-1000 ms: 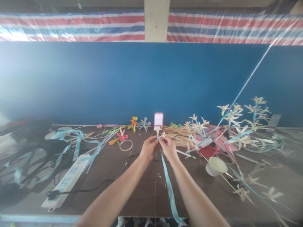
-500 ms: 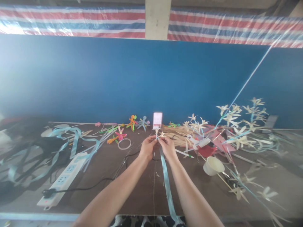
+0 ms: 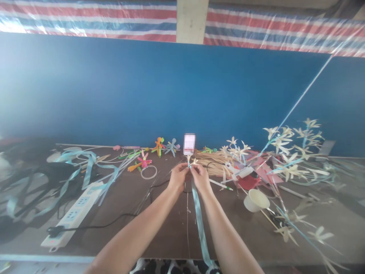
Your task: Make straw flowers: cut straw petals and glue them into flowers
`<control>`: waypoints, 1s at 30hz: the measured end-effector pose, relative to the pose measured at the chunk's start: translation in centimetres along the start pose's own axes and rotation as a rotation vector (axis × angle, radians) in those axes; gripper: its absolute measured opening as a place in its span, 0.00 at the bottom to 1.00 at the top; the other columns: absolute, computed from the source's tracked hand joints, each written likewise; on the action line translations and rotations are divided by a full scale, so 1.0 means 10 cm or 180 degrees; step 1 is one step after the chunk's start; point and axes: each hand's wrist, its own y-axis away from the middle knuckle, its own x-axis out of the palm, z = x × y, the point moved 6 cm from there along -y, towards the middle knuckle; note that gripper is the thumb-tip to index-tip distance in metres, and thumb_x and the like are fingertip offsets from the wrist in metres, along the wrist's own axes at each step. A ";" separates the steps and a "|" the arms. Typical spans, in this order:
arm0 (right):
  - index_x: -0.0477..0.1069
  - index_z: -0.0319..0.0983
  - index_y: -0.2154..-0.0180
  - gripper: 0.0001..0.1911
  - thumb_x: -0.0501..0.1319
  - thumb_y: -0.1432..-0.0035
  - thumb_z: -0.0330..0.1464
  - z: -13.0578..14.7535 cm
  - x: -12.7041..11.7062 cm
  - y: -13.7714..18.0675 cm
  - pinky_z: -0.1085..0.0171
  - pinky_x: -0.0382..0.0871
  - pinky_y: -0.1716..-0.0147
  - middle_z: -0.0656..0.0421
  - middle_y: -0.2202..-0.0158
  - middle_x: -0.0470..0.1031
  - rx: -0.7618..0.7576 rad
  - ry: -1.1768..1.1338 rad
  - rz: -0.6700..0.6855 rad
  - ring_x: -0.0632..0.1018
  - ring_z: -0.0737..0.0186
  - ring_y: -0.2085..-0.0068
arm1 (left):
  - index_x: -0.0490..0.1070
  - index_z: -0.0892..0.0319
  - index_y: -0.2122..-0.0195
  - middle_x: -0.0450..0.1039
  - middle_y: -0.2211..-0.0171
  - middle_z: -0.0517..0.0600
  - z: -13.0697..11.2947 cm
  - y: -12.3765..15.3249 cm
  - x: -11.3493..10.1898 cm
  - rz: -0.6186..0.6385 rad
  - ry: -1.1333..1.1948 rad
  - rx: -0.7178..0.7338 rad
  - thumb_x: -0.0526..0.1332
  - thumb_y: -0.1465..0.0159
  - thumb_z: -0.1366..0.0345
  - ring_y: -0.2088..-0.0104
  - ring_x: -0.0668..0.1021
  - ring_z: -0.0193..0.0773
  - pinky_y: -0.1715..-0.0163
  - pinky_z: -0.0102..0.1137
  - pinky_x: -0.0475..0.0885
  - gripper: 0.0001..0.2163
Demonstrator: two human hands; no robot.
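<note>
Over the middle of the brown table, my left hand [image 3: 178, 176] and my right hand [image 3: 200, 177] meet, fingertips pinched close together. Between them stands a small cream flower [image 3: 193, 161] on a stem, its lower part hidden by the fingers. A light blue ribbon [image 3: 199, 215] runs from under my right hand down to my lap, pinched at its upper end. My left hand closes on the flower's stem; how the ribbon lies around it is too small to tell. Just behind the hands is a phone [image 3: 189, 144], its screen blurred.
A power strip [image 3: 74, 217] with a black plug and loose blue ribbon [image 3: 90, 167] lie left. Pipe-cleaner figures [image 3: 158, 147] and a clear ring [image 3: 148, 172] are behind. At right are a white cup [image 3: 256, 200], cream flower sprays [image 3: 291, 167] and red sheets [image 3: 251, 181].
Both hands stay pinched together at the flower stem, with only slight finger movement. The whole view has shifted a little; the ribbon still hangs down to the lap.
</note>
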 end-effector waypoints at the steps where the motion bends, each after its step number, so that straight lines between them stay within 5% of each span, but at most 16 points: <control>1: 0.68 0.38 0.72 0.09 0.54 0.52 0.36 0.00 0.00 -0.01 0.65 0.64 0.69 0.58 0.74 0.72 -0.0013 0.0025 -0.0008 0.71 0.61 0.71 | 0.68 0.62 0.69 0.72 0.78 0.48 -0.01 0.00 0.01 -0.0008 -0.0001 0.0006 0.64 0.56 0.69 0.79 0.73 0.32 0.78 0.27 0.68 0.11; 30: 0.71 0.38 0.71 0.12 0.54 0.53 0.37 -0.15 -0.05 0.07 0.64 0.64 0.72 0.57 0.74 0.74 0.0055 0.0427 -0.0171 0.73 0.59 0.73 | 0.65 0.62 0.71 0.73 0.78 0.50 0.11 0.03 0.00 -0.0098 0.0145 -0.0229 0.61 0.54 0.73 0.78 0.75 0.36 0.76 0.31 0.69 0.09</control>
